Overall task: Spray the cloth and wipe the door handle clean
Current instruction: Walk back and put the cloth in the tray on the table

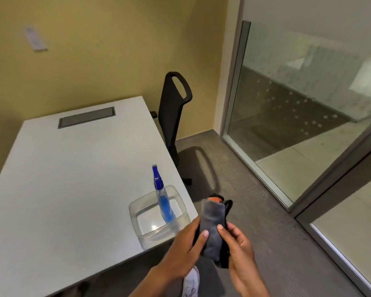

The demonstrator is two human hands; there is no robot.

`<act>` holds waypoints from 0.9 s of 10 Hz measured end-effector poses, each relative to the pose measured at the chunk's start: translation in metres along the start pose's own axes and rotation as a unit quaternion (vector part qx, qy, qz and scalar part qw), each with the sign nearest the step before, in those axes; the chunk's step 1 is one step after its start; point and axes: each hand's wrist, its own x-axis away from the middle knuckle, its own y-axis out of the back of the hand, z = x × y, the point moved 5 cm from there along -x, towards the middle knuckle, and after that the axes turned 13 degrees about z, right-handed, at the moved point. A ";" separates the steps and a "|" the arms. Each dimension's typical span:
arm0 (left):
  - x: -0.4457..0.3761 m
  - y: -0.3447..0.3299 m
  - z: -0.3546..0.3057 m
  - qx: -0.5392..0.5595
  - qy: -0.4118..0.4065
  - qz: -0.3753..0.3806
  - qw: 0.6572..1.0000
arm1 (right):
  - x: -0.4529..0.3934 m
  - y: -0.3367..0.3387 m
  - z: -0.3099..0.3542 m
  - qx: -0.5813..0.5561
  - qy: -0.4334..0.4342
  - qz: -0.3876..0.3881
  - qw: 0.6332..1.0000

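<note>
Cloth (212,230), folded grey with a dark backing and a bit of orange peeking at its top end, was up in front of the chest, clamped between both hands just off the desk's near right corner. Left hand (185,246) had its thumb pressed over the cloth's left edge, fingers curled behind; right hand (239,248) pinched the other edge, thumb on the front. Its long axis ran nearly upright, tipped a touch away from the camera. Spray bottle (163,200), blue, leaned in a clear plastic tub (137,211) on the white desk (73,179), just up and left of the left hand, nozzle pointing away toward the black chair (171,108). By my read the left hand was the nearer one for the bottle. No door handle showed anywhere; only the glass partition (298,103) on the right, and whether the cloth was damp couldn't be made out
</note>
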 end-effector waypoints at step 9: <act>0.026 0.205 0.178 0.056 0.239 -0.177 0.953 | -0.089 -0.232 -0.081 0.491 0.144 -0.001 0.859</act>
